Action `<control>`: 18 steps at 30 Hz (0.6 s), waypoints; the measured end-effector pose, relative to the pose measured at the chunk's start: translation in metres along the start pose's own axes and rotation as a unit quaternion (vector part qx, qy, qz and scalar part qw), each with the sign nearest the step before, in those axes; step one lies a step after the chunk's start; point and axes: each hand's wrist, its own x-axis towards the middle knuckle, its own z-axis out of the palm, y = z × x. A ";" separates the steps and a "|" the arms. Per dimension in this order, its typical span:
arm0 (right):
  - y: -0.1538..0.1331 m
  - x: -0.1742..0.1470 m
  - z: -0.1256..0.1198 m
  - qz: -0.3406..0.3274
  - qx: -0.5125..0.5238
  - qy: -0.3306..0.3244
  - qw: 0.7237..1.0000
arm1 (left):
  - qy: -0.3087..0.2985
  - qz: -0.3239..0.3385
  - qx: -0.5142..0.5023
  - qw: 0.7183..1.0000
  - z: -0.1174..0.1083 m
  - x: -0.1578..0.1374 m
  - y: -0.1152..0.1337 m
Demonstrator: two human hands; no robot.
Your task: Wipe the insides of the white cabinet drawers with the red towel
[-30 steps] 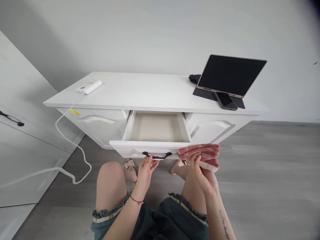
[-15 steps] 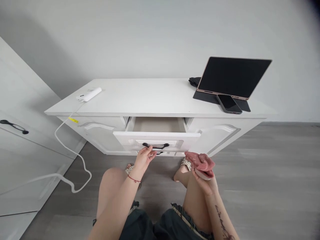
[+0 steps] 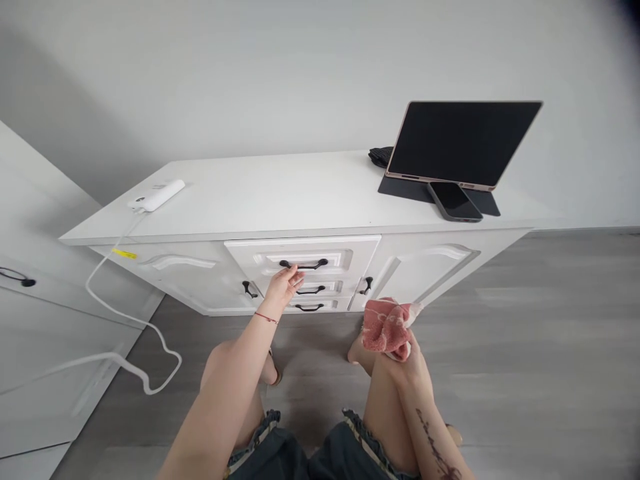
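Observation:
My left hand [image 3: 285,285] reaches up to the black handle [image 3: 313,265] of the top drawer [image 3: 255,252], its fingers curled at the handle's left end. That drawer sits flush in the front of the white cabinet [image 3: 280,193]. Over my right knee, my right hand [image 3: 414,367] is closed around a bunched pink and white cloth [image 3: 385,328], which covers most of the fingers. Two lower drawers with black handles lie below my left hand.
On the cabinet top stand a tablet [image 3: 465,143] on a dark stand, a phone [image 3: 454,201] in front and a black item [image 3: 381,157] behind. A white device [image 3: 157,195] at the left trails a white cable [image 3: 163,340]. A white wardrobe [image 3: 60,360] borders the left side.
The top drawer was pulled out and is now closed, with my left hand moved forward at its handle. The cloth in my right hand has turned and shifted slightly left.

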 end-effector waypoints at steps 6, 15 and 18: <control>-0.004 -0.008 0.008 0.049 0.025 -0.014 0.998 | 0.035 0.023 0.000 0.999 0.011 0.010 0.000; 0.000 -0.016 0.021 0.019 -0.045 -0.034 0.998 | 0.059 0.007 0.013 0.998 0.020 0.006 0.002; 0.002 -0.018 0.025 0.012 -0.063 -0.043 0.997 | 0.046 0.002 0.009 0.999 0.017 -0.001 -0.002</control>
